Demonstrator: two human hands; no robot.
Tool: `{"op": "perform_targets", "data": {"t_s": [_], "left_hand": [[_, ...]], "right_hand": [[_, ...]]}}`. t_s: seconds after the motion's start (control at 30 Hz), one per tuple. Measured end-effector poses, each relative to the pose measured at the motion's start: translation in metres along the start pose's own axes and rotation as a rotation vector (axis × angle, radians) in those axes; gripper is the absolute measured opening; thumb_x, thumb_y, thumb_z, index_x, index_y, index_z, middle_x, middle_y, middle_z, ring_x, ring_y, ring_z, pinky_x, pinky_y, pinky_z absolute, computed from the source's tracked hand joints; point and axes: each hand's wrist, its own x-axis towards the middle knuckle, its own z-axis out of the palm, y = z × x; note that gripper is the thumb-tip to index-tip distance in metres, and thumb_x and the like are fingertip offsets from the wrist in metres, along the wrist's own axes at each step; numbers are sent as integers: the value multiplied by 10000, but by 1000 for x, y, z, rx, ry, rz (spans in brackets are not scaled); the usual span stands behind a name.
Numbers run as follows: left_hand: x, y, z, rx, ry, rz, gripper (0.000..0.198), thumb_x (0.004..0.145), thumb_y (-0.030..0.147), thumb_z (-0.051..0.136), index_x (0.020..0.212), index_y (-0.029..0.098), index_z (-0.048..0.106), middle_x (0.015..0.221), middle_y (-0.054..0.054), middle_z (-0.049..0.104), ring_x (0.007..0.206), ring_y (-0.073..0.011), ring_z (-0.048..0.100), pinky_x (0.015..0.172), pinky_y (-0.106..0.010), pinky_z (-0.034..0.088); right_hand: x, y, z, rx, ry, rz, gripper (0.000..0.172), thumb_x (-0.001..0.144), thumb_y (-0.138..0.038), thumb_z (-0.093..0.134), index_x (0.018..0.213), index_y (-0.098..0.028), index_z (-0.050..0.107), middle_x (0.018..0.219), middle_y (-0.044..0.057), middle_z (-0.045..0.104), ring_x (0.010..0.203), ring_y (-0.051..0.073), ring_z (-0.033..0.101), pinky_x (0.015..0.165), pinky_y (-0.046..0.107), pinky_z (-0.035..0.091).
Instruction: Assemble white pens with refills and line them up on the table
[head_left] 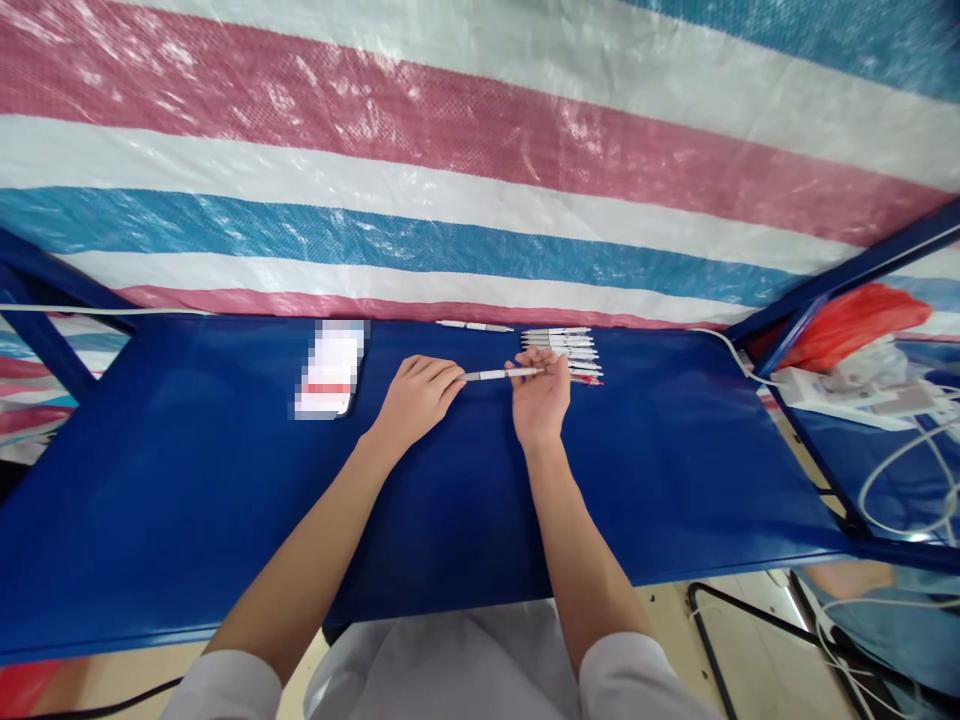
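Note:
A white pen (491, 375) with a grey grip spans the gap between my two hands, roughly level. My left hand (421, 395) pinches its grey end, palm down. The other end lies in the fingers of my right hand (544, 395), which is turned palm up with the fingers curled round it. Just behind my right hand, several white pens (577, 345) lie side by side in a row, one with red parts (589, 380); my hand covers part of them. Another white pen (474, 326) rests alone at the back edge of the blue table (225, 480).
A blurred-out phone-like object (330, 370) lies left of my left hand. Striped plastic sheeting (480, 150) hangs behind the table. At right are a blue frame post, a red plastic bag (855, 320), white boxes and cables (907, 480). Part of another person (862, 580) shows at lower right.

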Motion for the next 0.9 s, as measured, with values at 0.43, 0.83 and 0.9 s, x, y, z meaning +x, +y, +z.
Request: {"op": "perform_targets", "data": {"t_s": [0.43, 0.83, 0.9], "left_hand": [[4, 4, -18, 97, -7, 16, 220, 973, 258, 485, 1004, 188, 691, 1045, -56, 735, 923, -222, 667, 872, -404, 442], [-1, 16, -6, 37, -18, 30, 224, 962, 274, 503, 1015, 214, 712, 1085, -61, 725, 973, -226, 659, 912, -410, 454], [-3, 17, -5, 40, -38, -5, 256, 958, 314, 509, 1092, 210, 701, 1145, -76, 708, 1061, -244, 639, 968, -422, 443]], "right_hand": [[-16, -13, -12, -1474, -620, -979, 330, 933, -148, 465, 1220, -229, 608, 1282, 47, 665, 1342, 249, 491, 1196, 617, 48], [2, -20, -23, -1552, -724, -1099, 237, 945, -186, 530, 1074, -272, 709, 1056, -17, 762, 980, 154, 655, 921, 323, 417], [4, -24, -27, -1563, -730, -1109, 236, 940, -176, 537, 1064, -267, 715, 1046, -18, 764, 972, 158, 655, 880, 312, 430]]}}
